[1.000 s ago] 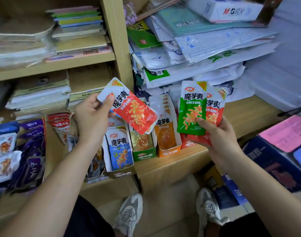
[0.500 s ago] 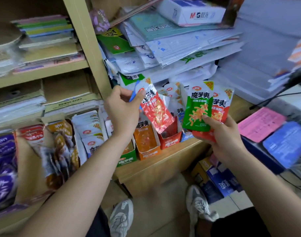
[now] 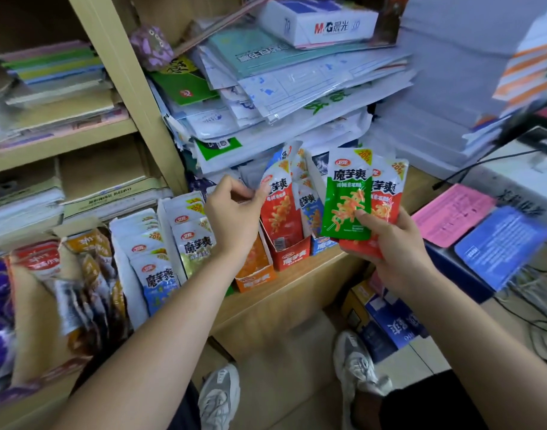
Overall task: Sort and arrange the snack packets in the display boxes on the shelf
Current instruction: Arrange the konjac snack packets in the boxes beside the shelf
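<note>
Left hand (image 3: 231, 212) pinches left edge of red foil snack packet (image 3: 281, 212), upright in red cardboard display box (image 3: 292, 257) on wooden shelf (image 3: 297, 290). Right hand (image 3: 390, 246), just right, grips green foil packet (image 3: 346, 206) over second red packet (image 3: 387, 197).

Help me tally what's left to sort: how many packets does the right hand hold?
2 in the right hand: a green packet in front, a red packet behind it; others may be hidden.

Beige wooden shelving (image 3: 123, 72) with stacked paper (image 3: 297, 88) above a tan floor (image 3: 281, 352).
</note>
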A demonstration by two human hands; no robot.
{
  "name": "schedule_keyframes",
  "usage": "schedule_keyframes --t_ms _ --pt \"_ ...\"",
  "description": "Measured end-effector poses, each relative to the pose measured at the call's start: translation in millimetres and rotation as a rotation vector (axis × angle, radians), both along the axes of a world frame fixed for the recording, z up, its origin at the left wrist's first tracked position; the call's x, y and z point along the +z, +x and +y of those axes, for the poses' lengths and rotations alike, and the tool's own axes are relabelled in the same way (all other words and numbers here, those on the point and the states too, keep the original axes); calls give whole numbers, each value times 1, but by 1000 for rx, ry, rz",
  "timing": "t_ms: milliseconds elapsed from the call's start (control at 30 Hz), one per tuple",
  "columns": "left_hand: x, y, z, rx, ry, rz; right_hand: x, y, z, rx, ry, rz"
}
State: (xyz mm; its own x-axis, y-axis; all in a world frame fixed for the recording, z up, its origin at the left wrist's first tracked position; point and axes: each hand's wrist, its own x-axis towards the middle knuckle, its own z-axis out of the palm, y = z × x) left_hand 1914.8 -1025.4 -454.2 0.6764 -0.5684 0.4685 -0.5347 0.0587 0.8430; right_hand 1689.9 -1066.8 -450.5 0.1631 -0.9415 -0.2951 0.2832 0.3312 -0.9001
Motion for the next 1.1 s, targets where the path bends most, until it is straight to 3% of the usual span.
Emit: schedule_keyframes --t_ms 167,433,600,900,1100 --pt "3 6 9 -73 -20 341 1 -10 -4 -21 10 13" --pt "31 10 4 -103 -206 201 8 -21 -11 -101 25 17" --pt "38 -4 -25 -207 -73 -112 17 -29 -18 -136 27 -14" --pt "38 10 -69 -721 490 -416 20 -35 -28 -114 34 -20" --pt "51 18 -89 -867 758 -488 17 -28 -30 -80 36 -9"
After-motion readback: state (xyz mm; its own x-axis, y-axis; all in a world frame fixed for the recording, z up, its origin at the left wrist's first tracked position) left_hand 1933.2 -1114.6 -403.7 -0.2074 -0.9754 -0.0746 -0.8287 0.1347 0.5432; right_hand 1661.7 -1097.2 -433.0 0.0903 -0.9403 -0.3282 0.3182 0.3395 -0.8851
